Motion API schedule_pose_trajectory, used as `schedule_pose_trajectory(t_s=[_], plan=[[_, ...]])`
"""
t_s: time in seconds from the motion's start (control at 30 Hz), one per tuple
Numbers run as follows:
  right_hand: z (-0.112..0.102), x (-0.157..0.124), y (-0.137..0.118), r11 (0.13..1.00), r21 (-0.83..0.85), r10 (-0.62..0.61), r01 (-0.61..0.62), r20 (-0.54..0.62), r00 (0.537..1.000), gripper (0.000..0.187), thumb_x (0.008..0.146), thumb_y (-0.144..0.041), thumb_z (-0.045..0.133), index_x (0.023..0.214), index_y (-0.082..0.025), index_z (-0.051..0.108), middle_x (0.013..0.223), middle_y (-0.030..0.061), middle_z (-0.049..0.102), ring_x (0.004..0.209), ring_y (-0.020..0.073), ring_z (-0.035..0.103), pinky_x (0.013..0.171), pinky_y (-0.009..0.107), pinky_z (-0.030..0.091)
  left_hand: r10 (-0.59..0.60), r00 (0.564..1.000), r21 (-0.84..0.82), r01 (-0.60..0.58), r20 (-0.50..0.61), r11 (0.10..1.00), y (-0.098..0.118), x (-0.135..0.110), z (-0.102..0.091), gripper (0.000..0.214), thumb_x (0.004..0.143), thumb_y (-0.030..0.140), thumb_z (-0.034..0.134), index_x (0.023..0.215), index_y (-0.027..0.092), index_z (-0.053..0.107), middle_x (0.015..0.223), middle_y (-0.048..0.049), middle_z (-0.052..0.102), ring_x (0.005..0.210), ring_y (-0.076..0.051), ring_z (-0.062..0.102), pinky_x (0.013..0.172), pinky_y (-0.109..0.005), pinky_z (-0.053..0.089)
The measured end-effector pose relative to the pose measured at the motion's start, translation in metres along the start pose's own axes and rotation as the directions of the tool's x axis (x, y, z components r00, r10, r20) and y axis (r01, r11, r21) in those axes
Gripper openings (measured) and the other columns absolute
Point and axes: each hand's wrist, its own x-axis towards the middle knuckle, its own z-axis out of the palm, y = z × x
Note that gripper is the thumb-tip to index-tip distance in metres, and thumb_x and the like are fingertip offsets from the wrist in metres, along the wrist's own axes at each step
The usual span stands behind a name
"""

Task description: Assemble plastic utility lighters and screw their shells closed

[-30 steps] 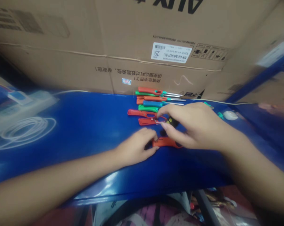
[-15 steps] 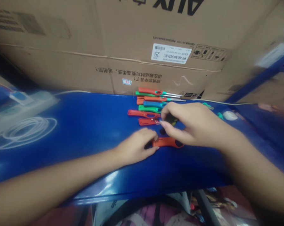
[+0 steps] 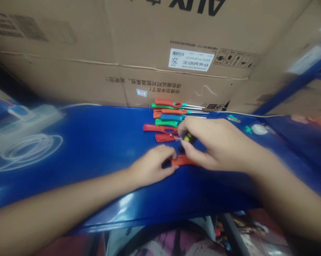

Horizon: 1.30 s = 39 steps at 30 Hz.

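My left hand (image 3: pixel 160 161) rests on the blue table, its thumb and fingers closed on the left end of an orange lighter casing (image 3: pixel 185 160). The casing's right part is behind my right hand (image 3: pixel 205 142). That hand is curled round a black-and-yellow tool (image 3: pixel 189 137), which looks like a screwdriver handle; its tip cannot be made out. Just left of the right fingertips lies a red casing piece (image 3: pixel 164 137) with a small metal part at its end. Beyond it are a red lighter casing (image 3: pixel 152 127) and a green lighter body (image 3: pixel 166 122).
Several long-nosed lighters (image 3: pixel 168 103) lie in a row against a large cardboard box (image 3: pixel 83 81). At the left are a coiled white cable (image 3: pixel 32 147) and a power strip (image 3: pixel 40 122). A white round object (image 3: pixel 259 129) and green pieces (image 3: pixel 233 118) lie to the right.
My right hand has shifted slightly left with the black-and-yellow tool, covering more of the orange casing. My left hand keeps its hold on the casing. The view has moved a little.
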Motion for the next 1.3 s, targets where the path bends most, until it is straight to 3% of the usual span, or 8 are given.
schedule_pose_trajectory(t_s=[0.27, 0.37, 0.43, 0.63, 0.83, 1.03, 1.13, 1.3], plan=[[0.002, -0.006, 0.002, 0.991, 0.117, 0.078, -0.060, -0.155, 0.985, 0.011, 0.090, -0.027, 0.055, 0.098, -0.020, 0.057, 0.087, 0.0028, 0.069, 0.069, 0.0161, 0.064, 0.062, 0.027, 0.045, -0.026, 0.999, 0.007, 0.025, 0.019, 1.000, 0.002, 0.000, -0.002, 0.009, 0.089, 0.024, 0.066, 0.093, 0.019, 0.060, 0.092, -0.0026, 0.066, 0.089, -0.019, 0.062, 0.081, -0.032, 0.049], [-0.004, -0.014, 0.010, 0.970, 0.150, 0.234, -0.192, -0.356, 0.905, 0.007, 0.087, -0.027, 0.059, 0.092, -0.023, 0.058, 0.080, 0.0009, 0.067, 0.061, 0.0144, 0.057, 0.058, 0.028, 0.042, -0.035, 0.999, 0.009, 0.035, 0.021, 0.999, 0.003, 0.000, -0.002, 0.009, 0.089, 0.025, 0.067, 0.093, 0.019, 0.060, 0.093, -0.0030, 0.067, 0.090, -0.019, 0.063, 0.081, -0.032, 0.050], [-0.007, -0.019, 0.023, 0.943, 0.140, 0.333, -0.302, -0.375, 0.865, 0.005, 0.086, -0.027, 0.060, 0.086, -0.023, 0.057, 0.071, -0.0003, 0.063, 0.056, 0.0143, 0.052, 0.056, 0.029, 0.039, -0.036, 0.999, 0.006, 0.036, 0.010, 0.999, 0.003, -0.001, -0.002, 0.010, 0.089, 0.026, 0.067, 0.092, 0.019, 0.061, 0.094, -0.0031, 0.068, 0.090, -0.019, 0.063, 0.082, -0.032, 0.050], [0.009, -0.032, 0.078, 0.935, -0.099, 0.344, -0.340, 0.026, 0.939, 0.005, 0.079, -0.022, 0.056, 0.083, -0.020, 0.054, 0.080, 0.0055, 0.061, 0.069, 0.0189, 0.055, 0.066, 0.031, 0.042, -0.080, 0.996, 0.044, 0.078, 0.046, 0.996, 0.007, 0.003, -0.010, 0.006, 0.095, 0.022, 0.059, 0.093, 0.019, 0.063, 0.093, -0.0023, 0.070, 0.087, -0.017, 0.065, 0.079, -0.029, 0.050], [0.032, -0.045, 0.102, 0.916, -0.137, 0.402, -0.378, 0.348, 0.847, 0.007, 0.081, -0.019, 0.053, 0.086, -0.016, 0.058, 0.093, 0.0112, 0.061, 0.080, 0.0211, 0.056, 0.070, 0.031, 0.041, -0.055, 0.971, 0.211, 0.005, 0.232, 0.978, 0.013, 0.012, -0.028, 0.009, 0.098, 0.021, 0.053, 0.092, 0.019, 0.060, 0.091, -0.0017, 0.068, 0.080, -0.016, 0.063, 0.072, -0.027, 0.048], [0.041, -0.054, 0.110, 0.870, -0.074, 0.467, -0.487, 0.442, 0.766, 0.014, 0.081, -0.021, 0.058, 0.092, -0.016, 0.063, 0.090, 0.0102, 0.064, 0.076, 0.0206, 0.057, 0.067, 0.029, 0.041, 0.086, 0.936, 0.525, -0.265, 0.341, 0.809, 0.019, 0.020, -0.033, 0.019, 0.102, 0.026, 0.045, 0.091, 0.017, 0.058, 0.090, -0.0066, 0.062, 0.075, -0.020, 0.059, 0.068, -0.032, 0.046], [0.036, -0.058, 0.108, 0.862, -0.012, 0.469, -0.507, 0.403, 0.786, 0.025, 0.084, -0.025, 0.057, 0.107, -0.016, 0.061, 0.090, 0.0080, 0.064, 0.075, 0.0191, 0.057, 0.066, 0.028, 0.041, 0.142, 0.901, 0.572, -0.374, 0.409, 0.730, 0.018, 0.026, -0.032, 0.020, 0.101, 0.023, 0.046, 0.087, 0.016, 0.058, 0.084, -0.0069, 0.063, 0.072, -0.021, 0.059, 0.066, -0.034, 0.045], [0.024, -0.064, 0.094, 0.874, 0.197, 0.317, -0.444, 0.462, 0.828, 0.021, 0.079, -0.031, 0.064, 0.098, -0.021, 0.062, 0.081, 0.0010, 0.060, 0.069, 0.0165, 0.052, 0.061, 0.026, 0.038, 0.226, 0.879, 0.570, -0.449, 0.421, 0.688, 0.009, 0.032, -0.029, 0.024, 0.101, 0.020, 0.047, 0.080, 0.017, 0.058, 0.075, -0.0072, 0.064, 0.067, -0.020, 0.058, 0.062, -0.031, 0.044]])
